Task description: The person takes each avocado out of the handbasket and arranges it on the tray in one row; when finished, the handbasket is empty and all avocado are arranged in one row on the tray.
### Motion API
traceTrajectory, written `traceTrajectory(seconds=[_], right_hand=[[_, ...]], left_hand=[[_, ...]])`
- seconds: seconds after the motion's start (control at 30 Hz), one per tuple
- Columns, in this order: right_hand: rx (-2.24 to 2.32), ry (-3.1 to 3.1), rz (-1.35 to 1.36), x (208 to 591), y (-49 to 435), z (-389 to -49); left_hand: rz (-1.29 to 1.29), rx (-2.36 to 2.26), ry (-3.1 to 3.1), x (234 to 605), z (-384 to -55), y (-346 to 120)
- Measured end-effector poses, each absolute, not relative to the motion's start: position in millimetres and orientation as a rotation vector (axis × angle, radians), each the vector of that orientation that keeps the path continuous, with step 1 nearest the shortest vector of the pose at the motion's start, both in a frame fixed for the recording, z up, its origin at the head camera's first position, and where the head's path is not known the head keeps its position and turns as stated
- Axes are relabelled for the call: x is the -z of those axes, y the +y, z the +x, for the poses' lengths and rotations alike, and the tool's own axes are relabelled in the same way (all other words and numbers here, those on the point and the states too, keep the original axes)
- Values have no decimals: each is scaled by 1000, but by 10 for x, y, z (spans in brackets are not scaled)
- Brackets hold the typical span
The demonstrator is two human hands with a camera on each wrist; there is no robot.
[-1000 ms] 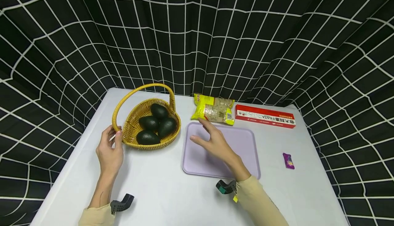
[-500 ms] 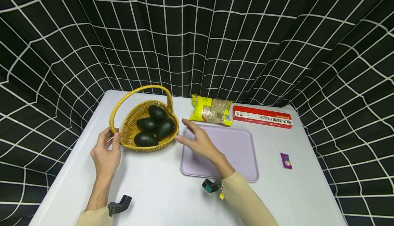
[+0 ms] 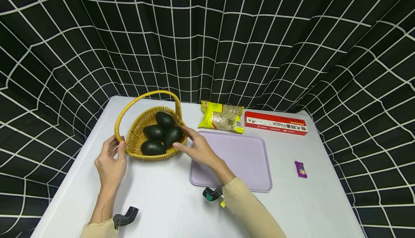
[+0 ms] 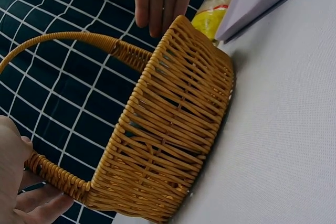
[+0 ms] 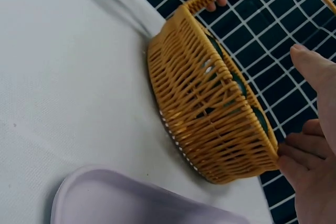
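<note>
A yellow wicker basket (image 3: 137, 132) with a tall arched handle (image 3: 142, 95) stands at the left of the table. Several dark green avocados (image 3: 153, 132) lie inside it. My left hand (image 3: 111, 167) pinches the foot of the handle between thumb and fingers; the left wrist view shows the fingers behind the wrapped cane (image 4: 58, 177). At the basket's right rim is my right hand (image 3: 201, 152), thumb and fingers spread apart, over the rightmost avocado's edge. In the right wrist view its fingers (image 5: 304, 153) are by the rim; whether they touch it is unclear.
A lilac tray (image 3: 240, 158) lies right of the basket, partly under my right forearm. Behind it are a yellow food bag (image 3: 222, 117) and a red pasta box (image 3: 275, 123). A small purple packet (image 3: 300, 169) lies at the right. A black gridded curtain (image 3: 207, 50) surrounds the table.
My right hand has moved left from above the tray to the basket's right rim, fingers still spread. The left hand keeps hold of the handle; the basket stays on the table.
</note>
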State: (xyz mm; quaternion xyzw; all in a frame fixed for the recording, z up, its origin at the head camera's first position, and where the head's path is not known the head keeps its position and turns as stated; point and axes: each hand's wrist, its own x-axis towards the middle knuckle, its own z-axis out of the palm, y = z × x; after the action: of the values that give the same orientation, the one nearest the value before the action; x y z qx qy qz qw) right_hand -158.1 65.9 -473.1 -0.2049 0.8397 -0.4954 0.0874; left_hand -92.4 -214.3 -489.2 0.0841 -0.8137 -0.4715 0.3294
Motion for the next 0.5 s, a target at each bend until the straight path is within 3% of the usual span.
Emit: traceTrajectory(seconds=[0.5], right_hand=[[1386,2552,-616,4679,486,-1651]], left_hand=[[237,1223,-2148,4885,-918,-2157]])
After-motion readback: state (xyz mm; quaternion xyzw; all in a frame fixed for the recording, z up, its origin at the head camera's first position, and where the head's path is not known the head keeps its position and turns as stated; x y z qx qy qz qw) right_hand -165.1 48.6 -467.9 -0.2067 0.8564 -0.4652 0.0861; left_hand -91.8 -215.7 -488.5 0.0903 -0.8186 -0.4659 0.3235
